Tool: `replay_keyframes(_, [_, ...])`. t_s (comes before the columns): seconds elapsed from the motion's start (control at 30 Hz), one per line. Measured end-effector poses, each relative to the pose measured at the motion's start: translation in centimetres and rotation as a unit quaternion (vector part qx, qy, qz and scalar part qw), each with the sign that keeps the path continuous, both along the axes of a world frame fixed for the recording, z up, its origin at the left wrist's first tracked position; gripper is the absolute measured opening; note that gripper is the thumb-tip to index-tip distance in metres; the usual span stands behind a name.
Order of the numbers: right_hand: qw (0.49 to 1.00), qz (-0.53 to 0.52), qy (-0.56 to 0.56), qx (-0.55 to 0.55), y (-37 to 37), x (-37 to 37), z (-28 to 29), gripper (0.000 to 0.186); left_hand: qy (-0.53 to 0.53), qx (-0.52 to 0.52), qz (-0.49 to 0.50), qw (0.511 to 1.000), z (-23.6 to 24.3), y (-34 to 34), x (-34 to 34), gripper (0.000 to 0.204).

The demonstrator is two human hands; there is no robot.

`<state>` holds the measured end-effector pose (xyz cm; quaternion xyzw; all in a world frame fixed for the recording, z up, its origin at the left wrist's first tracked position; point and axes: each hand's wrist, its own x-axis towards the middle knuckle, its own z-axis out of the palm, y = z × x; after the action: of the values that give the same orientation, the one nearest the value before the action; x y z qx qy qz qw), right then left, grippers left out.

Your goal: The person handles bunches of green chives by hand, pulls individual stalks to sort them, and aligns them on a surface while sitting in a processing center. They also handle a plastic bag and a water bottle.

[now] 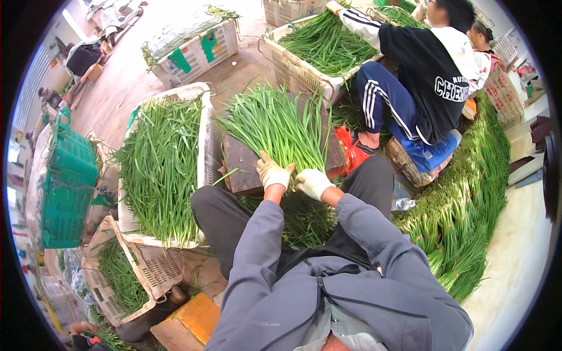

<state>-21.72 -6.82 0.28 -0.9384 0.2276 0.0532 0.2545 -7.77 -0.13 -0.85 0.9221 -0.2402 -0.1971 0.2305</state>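
Observation:
A large loose bunch of green chives (275,126) lies on a dark low block (241,167) in front of my knees, leaf tips pointing away. In a pale work glove, my left hand (273,172) grips the near left side of the bunch at the stalk ends. My right hand (312,183), gloved too, is closed round the near right side of the stalks. The two hands are a short way apart, and the fingers under the bunch are partly hidden. Loose chives (310,219) lie below, between my legs.
A white crate full of chives (164,169) stands at my left. Ahead is another filled crate (328,50), with a seated co-worker (430,76) beside it. Tied chive bundles (456,234) line the right. Red plastic (350,149) and a clear bottle (404,204) lie near my right knee.

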Motion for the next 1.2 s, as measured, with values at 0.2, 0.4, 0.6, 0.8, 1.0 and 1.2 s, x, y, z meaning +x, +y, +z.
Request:
replay_keyframes(0.2, [0.967, 0.057, -0.225, 0.108, 7.0, -3.2, 11.1, 0.017, -0.013, -0.012, 0.040, 0.999, 0.3, 1.5, 0.8, 0.129])
replay_keyframes(0.4, [0.955, 0.218, 0.142, 0.140, 5.5, -7.3, 5.4, 0.063, -0.015, -0.058, -0.019, 0.998, 1.7, 1.0, -0.9, 0.123])
replay_keyframes(0.6, [0.958, -0.286, -0.020, -0.018, -4.1, -2.8, 4.2, 0.085, -0.012, -0.047, 0.005, 0.999, 0.3, 1.6, 0.0, 0.115])
replay_keyframes(0.8, [0.953, -0.259, 0.013, -0.157, -1.9, 3.1, -3.5, 0.080, 0.013, -0.050, 0.092, 0.994, 0.1, 0.4, 2.5, 0.113])
replay_keyframes(1.0, [0.961, -0.132, -0.233, -0.065, 5.4, 6.5, -6.4, 0.079, 0.045, -0.015, -0.074, 0.996, 0.9, -0.7, 3.2, 0.113])
replay_keyframes(1.2, [0.976, 0.090, 0.158, 0.122, 1.8, 5.1, 6.3, 0.064, -0.048, 0.072, -0.087, 0.992, 2.0, 1.6, 2.9, 0.104])
